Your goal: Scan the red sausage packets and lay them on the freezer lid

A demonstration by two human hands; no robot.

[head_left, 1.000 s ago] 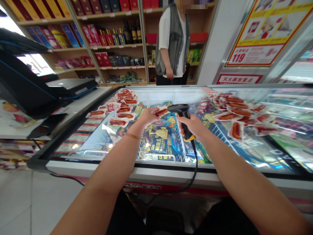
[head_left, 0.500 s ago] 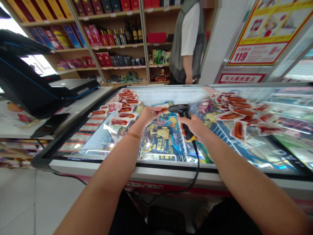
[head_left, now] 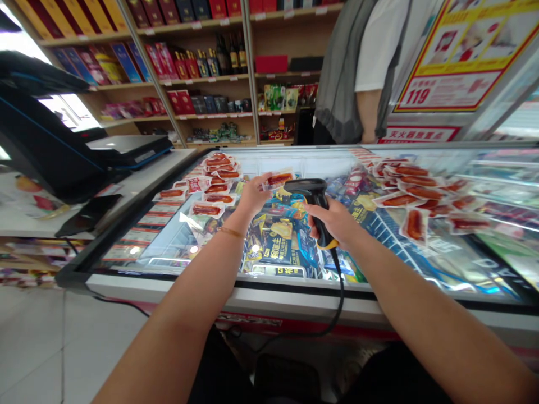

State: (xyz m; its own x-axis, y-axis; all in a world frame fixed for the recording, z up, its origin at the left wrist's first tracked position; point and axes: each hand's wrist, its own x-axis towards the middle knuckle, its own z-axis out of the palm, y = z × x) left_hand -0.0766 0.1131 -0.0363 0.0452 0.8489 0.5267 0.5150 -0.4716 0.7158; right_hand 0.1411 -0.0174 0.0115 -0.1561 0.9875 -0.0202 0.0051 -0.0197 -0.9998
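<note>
My left hand (head_left: 254,196) is closed on the near end of a clear packet with a reddish-brown sausage (head_left: 278,179), held above the freezer's glass top. In my right hand (head_left: 332,221) is a black and yellow barcode scanner (head_left: 320,207), gripped by its handle. The scanner's head points left and lies close beside the packet; whether they touch I cannot tell. More packed sausages lie on the glass: a group (head_left: 217,185) left of my hands and a larger pile (head_left: 415,188) to the right.
Under the glass of the chest freezer (head_left: 269,292) are bagged goods in wire baskets. A scale (head_left: 130,148) and a dark screen (head_left: 46,134) stand on the left counter. The scanner's cable (head_left: 340,292) hangs over the front edge. A person (head_left: 357,73) stands behind the freezer, before shelves.
The sausage packet in my left hand has risen slightly and turned so more of it shows. The scanner has shifted a little left. The person behind has moved right.
</note>
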